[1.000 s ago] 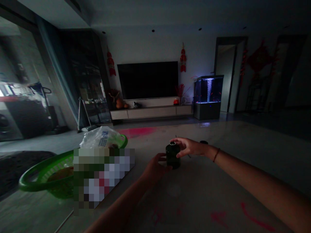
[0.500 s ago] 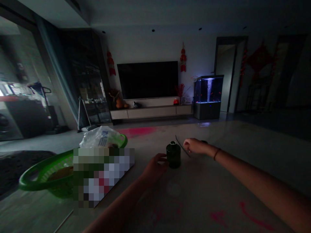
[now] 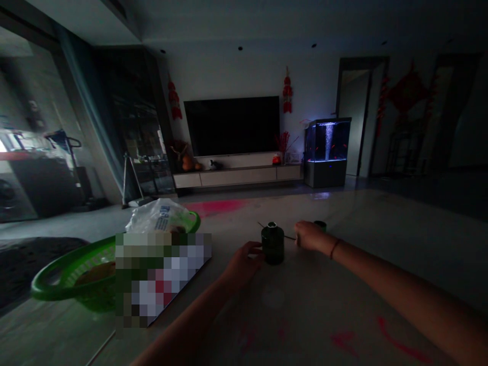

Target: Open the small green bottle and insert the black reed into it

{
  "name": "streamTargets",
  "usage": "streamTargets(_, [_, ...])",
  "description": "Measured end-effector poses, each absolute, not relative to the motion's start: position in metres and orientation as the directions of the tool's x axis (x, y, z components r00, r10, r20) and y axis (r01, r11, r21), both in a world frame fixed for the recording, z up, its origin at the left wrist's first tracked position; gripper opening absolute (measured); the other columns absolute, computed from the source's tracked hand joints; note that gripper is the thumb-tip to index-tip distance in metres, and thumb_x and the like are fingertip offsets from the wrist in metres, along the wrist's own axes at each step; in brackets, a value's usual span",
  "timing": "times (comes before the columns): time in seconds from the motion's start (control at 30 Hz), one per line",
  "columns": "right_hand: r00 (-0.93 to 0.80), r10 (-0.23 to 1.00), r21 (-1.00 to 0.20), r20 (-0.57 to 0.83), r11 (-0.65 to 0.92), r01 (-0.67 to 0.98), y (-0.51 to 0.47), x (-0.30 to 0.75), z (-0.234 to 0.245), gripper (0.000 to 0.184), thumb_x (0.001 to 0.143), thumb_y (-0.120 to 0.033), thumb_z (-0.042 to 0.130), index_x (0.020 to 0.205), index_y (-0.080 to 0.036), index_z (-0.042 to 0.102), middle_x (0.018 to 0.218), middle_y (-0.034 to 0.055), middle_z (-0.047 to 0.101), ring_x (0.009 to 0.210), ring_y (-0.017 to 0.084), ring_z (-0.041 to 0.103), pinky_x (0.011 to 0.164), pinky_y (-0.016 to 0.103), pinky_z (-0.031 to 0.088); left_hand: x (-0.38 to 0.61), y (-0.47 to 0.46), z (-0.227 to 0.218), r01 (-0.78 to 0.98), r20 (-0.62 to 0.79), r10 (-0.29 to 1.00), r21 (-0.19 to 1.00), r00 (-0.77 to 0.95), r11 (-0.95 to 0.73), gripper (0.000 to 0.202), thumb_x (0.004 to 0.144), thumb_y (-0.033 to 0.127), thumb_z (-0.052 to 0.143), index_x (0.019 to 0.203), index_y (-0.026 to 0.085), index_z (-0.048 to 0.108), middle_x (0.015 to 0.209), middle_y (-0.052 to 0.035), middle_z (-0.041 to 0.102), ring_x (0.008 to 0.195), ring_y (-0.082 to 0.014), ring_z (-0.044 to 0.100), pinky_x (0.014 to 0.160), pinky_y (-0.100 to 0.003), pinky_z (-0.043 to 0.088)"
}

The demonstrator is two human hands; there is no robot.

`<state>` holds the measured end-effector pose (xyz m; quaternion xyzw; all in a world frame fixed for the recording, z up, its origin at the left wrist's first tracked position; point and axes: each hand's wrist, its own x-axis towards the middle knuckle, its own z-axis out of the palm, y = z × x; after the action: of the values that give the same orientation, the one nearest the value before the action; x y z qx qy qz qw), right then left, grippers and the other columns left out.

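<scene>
A small dark green jar [image 3: 272, 245] with an open mouth stands on the pale table [image 3: 305, 305]. My left hand [image 3: 243, 264] is curled against its left side and holds it. My right hand [image 3: 308, 236] is closed just right of the jar, pinching a thin dark stick [image 3: 263, 225] that lies level behind the jar's top. A small dark lid or cap [image 3: 320, 224] sits on the table right behind my right hand.
A green plastic basket [image 3: 68, 274] with a white plastic bag [image 3: 160, 216] stands at the left, beside a blurred-out flat item. Red marks stain the table near its front. Beyond are a TV [image 3: 232, 125], a low cabinet and a lit fish tank [image 3: 328, 142].
My right hand left the jar's mouth and drew right with the thin stick, which has swung from upright to nearly level. My left hand has stayed on the jar.
</scene>
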<state>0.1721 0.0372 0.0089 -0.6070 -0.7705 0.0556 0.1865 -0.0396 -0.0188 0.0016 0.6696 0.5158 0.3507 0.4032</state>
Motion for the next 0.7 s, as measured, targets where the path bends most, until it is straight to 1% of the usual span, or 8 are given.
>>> streamTargets(0.1, [-0.204, 0.971, -0.412, 0.127, 0.239, 0.88, 0.043, 0.173, 0.018, 0.017, 0.059, -0.018, 0.058, 0.043, -0.017, 0.051, 0.052, 0.0078, 0.059, 0.061, 0.019, 0.058, 0.053, 0.027, 0.04, -0.041, -0.016, -0.002, 0.401, 0.071, 0.97, 0.901, 0.234, -0.163, 0.031, 0.073, 0.02, 0.051, 0.104, 0.013, 0.051, 0.098, -0.0095, 0.061, 0.064, -0.012, 0.058, 0.056, -0.023, 0.044])
streamTargets(0.17, [-0.223, 0.973, -0.554, 0.062, 0.22, 0.803, 0.044, 0.173, 0.027, 0.021, 0.067, -0.022, 0.05, 0.047, -0.016, 0.052, 0.051, 0.0044, 0.058, 0.051, 0.013, 0.055, 0.049, 0.023, 0.039, -0.042, -0.013, -0.005, 0.405, 0.069, 0.969, 0.9, 0.235, -0.162, 0.032, 0.073, 0.019, 0.05, 0.104, 0.013, 0.05, 0.098, -0.01, 0.061, 0.064, -0.0117, 0.058, 0.056, -0.023, 0.044])
streamTargets(0.23, [-0.229, 0.973, -0.808, 0.009, 0.142, 0.571, 0.042, 0.171, 0.036, 0.02, 0.072, -0.022, 0.044, 0.054, -0.016, 0.053, 0.055, 0.0021, 0.058, 0.048, 0.008, 0.051, 0.048, 0.021, 0.039, -0.043, -0.011, -0.007, 0.407, 0.071, 0.97, 0.898, 0.235, -0.164, 0.032, 0.073, 0.019, 0.05, 0.104, 0.013, 0.05, 0.097, -0.0099, 0.061, 0.064, -0.0116, 0.058, 0.057, -0.023, 0.044])
streamTargets(0.3, [-0.22, 0.975, -0.979, -0.03, 0.015, 0.202, 0.037, 0.168, 0.045, 0.016, 0.071, -0.019, 0.046, 0.057, -0.015, 0.052, 0.054, 0.0001, 0.056, 0.045, 0.006, 0.048, 0.048, 0.019, 0.039, -0.043, -0.011, -0.007, 0.408, 0.079, 0.97, 0.897, 0.231, -0.17, 0.032, 0.073, 0.02, 0.051, 0.104, 0.013, 0.051, 0.096, -0.0094, 0.061, 0.064, -0.0116, 0.058, 0.057, -0.023, 0.044])
streamTargets(0.37, [-0.218, 0.975, -0.996, -0.031, -0.048, -0.073, 0.032, 0.163, 0.053, 0.012, 0.069, -0.016, 0.048, 0.058, -0.015, 0.052, 0.052, -0.0015, 0.055, 0.044, 0.005, 0.047, 0.048, 0.019, 0.039, -0.042, -0.012, -0.006, 0.41, 0.078, 0.971, 0.897, 0.226, -0.168, 0.032, 0.072, 0.021, 0.052, 0.104, 0.013, 0.051, 0.096, -0.0092, 0.061, 0.062, -0.0113, 0.058, 0.056, -0.023, 0.044])
streamTargets(0.43, [-0.22, 0.976, -0.98, 0.0, -0.044, -0.192, 0.026, 0.157, 0.058, 0.011, 0.068, -0.014, 0.049, 0.057, -0.015, 0.052, 0.053, -0.0021, 0.054, 0.045, 0.005, 0.047, 0.048, 0.019, 0.039, -0.041, -0.014, -0.004, 0.413, 0.07, 0.975, 0.898, 0.212, -0.154, 0.033, 0.072, 0.02, 0.052, 0.103, 0.012, 0.051, 0.095, -0.0093, 0.061, 0.06, -0.011, 0.057, 0.055, -0.023, 0.043])
streamTargets(0.57, [-0.185, 0.977, -0.985, 0.102, 0.074, -0.155, 0.016, 0.146, 0.063, 0.01, 0.067, -0.016, 0.05, 0.058, -0.014, 0.054, 0.056, -0.0009, 0.056, 0.046, 0.006, 0.047, 0.049, 0.02, 0.039, -0.039, -0.017, 0.0, 0.414, 0.083, 0.978, 0.896, 0.19, -0.157, 0.032, 0.071, 0.019, 0.051, 0.103, 0.012, 0.052, 0.096, -0.009, 0.061, 0.059, -0.0103, 0.056, 0.053, -0.022, 0.042])
streamTargets(0.7, [-0.162, 0.95, -0.963, 0.266, 0.269, -0.002, 0.011, 0.138, 0.063, 0.008, 0.064, -0.02, 0.054, 0.062, -0.014, 0.057, 0.063, 0.0013, 0.058, 0.055, 0.008, 0.05, 0.053, 0.021, 0.039, -0.037, -0.02, 0.006, 0.427, 0.254, 0.96, 0.86, 0.118, -0.28, 0.027, 0.073, 0.028, 0.05, 0.096, 0.014, 0.056, 0.088, -0.0057, 0.062, 0.06, -0.0108, 0.055, 0.05, -0.02, 0.039])
